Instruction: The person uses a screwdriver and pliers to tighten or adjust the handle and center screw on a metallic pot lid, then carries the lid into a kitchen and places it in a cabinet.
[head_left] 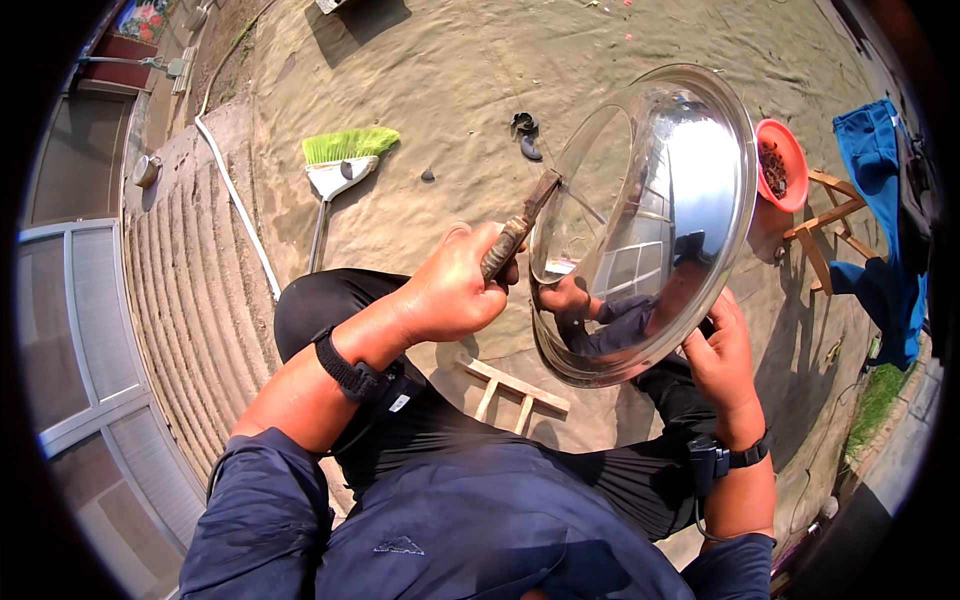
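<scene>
A large, round, shiny metal basin is held tilted up in front of me, its polished surface mirroring my arms and the surroundings. My right hand grips its rim at the lower right, with part of the fingers hidden behind it. My left hand is closed around the worn, wrapped handle of an old knife. Its short, rusty-brown blade points up and away, overlapping the basin's left edge in view. Whether the blade touches the metal, I cannot tell.
A green-bristled broom lies ahead to the left, with dark scraps on the ground cloth beyond. At right, a coral-red bowl of dark bits stands by a wooden stool and blue cloth. A wooden frame sits between my legs.
</scene>
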